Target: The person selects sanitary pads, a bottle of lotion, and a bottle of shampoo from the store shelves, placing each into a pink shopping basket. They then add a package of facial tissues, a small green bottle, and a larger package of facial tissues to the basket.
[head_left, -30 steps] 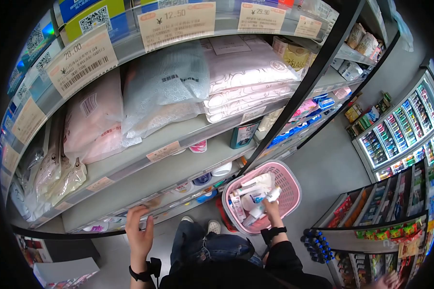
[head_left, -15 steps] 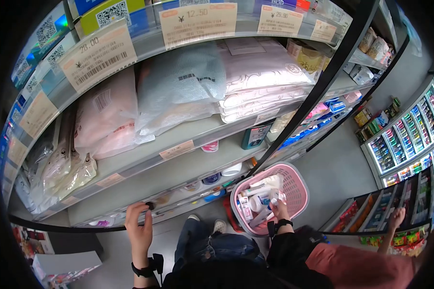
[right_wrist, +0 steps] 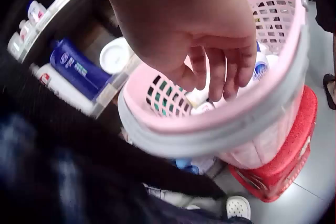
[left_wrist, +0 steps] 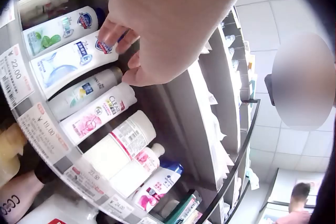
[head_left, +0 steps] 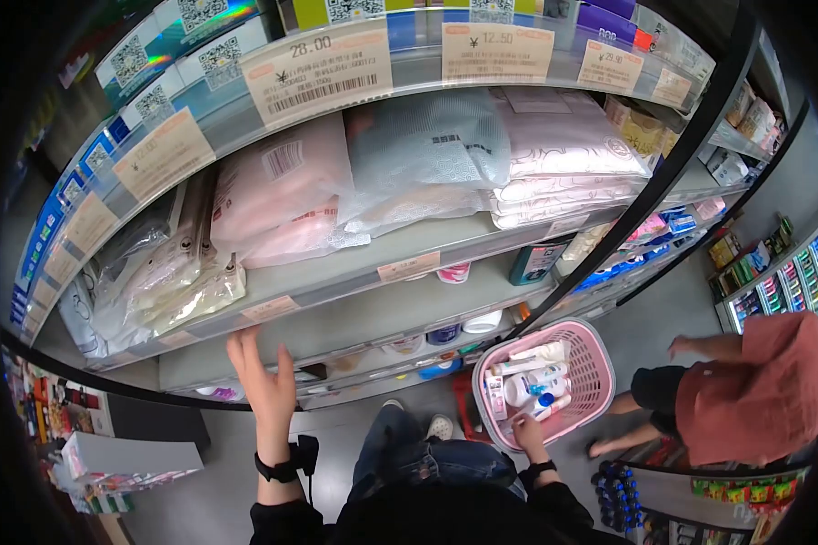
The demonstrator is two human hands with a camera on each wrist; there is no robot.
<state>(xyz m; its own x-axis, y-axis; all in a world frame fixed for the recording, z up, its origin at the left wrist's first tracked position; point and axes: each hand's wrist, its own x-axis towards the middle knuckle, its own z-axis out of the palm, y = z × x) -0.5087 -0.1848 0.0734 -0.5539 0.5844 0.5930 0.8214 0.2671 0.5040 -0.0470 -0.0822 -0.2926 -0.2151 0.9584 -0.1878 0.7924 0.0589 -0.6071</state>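
My left hand (head_left: 265, 386) is raised at the edge of the lower shelf; in the left wrist view its loosely bent fingers (left_wrist: 116, 36) are at the top of a white bottle with a blue label (left_wrist: 73, 62), and contact is unclear. The right hand (head_left: 529, 434) hangs over the near side of a pink basket (head_left: 591, 406), which holds several bottles and tubes. In the right wrist view, this hand (right_wrist: 202, 50) has relaxed fingers pointing down, with nothing seen in them. A blue-capped bottle (head_left: 544, 401) lies in the basket beside it.
Above the left hand, a shelf holds pink (head_left: 282, 186) and grey-blue bagged packs (head_left: 427, 150). The basket stands on a red stool-like base (right_wrist: 278, 166). A person in a red shirt (head_left: 754, 391) stands right of the basket. A black upright (head_left: 663, 182) divides the shelves.
The head view has turned left. My right hand has let go of the white bottle, which lies in the basket. The left hand's fingers have spread. The person in red has moved fully into view.
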